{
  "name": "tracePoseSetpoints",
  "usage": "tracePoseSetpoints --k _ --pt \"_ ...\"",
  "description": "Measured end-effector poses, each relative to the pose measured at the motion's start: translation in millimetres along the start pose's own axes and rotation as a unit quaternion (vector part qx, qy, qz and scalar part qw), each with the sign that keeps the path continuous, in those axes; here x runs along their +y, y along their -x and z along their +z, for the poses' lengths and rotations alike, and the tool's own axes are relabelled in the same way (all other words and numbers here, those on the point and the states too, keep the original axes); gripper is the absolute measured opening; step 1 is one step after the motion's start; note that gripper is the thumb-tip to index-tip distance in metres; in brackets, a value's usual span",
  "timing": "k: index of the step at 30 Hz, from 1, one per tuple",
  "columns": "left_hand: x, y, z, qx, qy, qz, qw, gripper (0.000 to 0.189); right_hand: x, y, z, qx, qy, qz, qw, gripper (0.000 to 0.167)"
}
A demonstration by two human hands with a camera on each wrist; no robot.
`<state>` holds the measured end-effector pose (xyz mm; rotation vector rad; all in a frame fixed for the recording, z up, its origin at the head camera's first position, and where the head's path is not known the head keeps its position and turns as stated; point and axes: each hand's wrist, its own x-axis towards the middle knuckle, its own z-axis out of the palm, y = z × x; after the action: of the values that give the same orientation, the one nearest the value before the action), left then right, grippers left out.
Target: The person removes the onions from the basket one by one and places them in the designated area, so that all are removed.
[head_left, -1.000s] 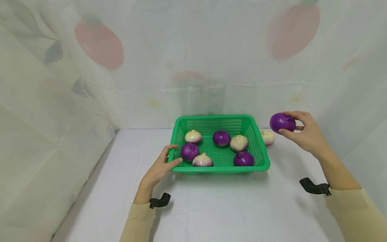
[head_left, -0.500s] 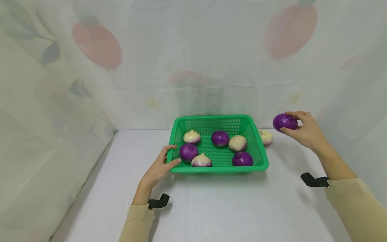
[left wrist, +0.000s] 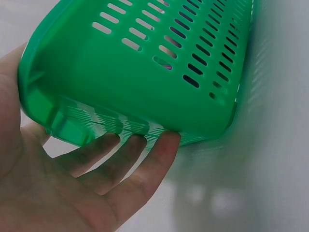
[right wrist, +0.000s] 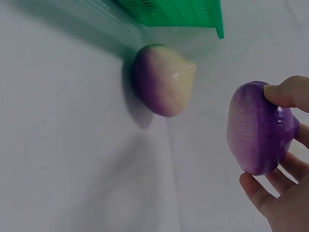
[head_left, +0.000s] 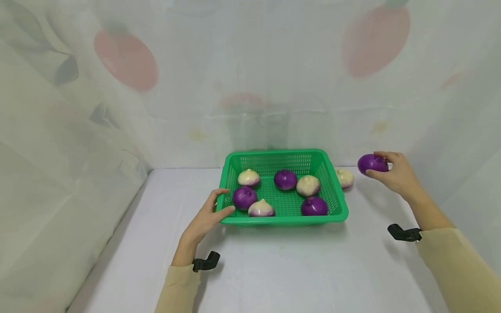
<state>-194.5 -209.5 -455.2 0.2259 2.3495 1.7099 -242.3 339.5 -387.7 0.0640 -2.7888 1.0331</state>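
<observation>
My right hand (head_left: 400,177) holds a glossy purple turnip (head_left: 372,165) up above the table at the right, pinched between thumb and fingers. In the right wrist view this turnip (right wrist: 260,128) fades to a paler purple on the side away from the palm. My left hand (head_left: 205,217) grips the left end of a green plastic basket (head_left: 282,219), thumb at the rim; in the left wrist view the fingers (left wrist: 145,179) press its outer wall. Inside lie several turnips, some purple side up (head_left: 285,179), others white tip up (head_left: 248,177).
Another white-and-purple turnip (head_left: 345,178) lies on the white table (head_left: 282,269) just outside the basket's right end, partly hidden by it. A pale printed curtain (head_left: 250,78) hangs behind the table and along both sides.
My right hand has carried the purple turnip a little to the right, then slightly lower. My left hand keeps its place on the basket, and the turnips inside have not moved.
</observation>
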Motion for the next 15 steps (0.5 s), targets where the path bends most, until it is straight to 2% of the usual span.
tracePoseSetpoints --k 9,15 --pt "0.1 0.0 0.5 -0.001 0.0 -0.002 1.0 0.071 15.6 -4.0 11.7 0.009 -0.006 0.027 0.9996 0.075" --pt "-1.6 -1.2 0.3 -0.004 -0.002 0.007 1.0 0.07 29.4 -9.0 22.7 0.018 -0.022 0.025 0.9993 0.073"
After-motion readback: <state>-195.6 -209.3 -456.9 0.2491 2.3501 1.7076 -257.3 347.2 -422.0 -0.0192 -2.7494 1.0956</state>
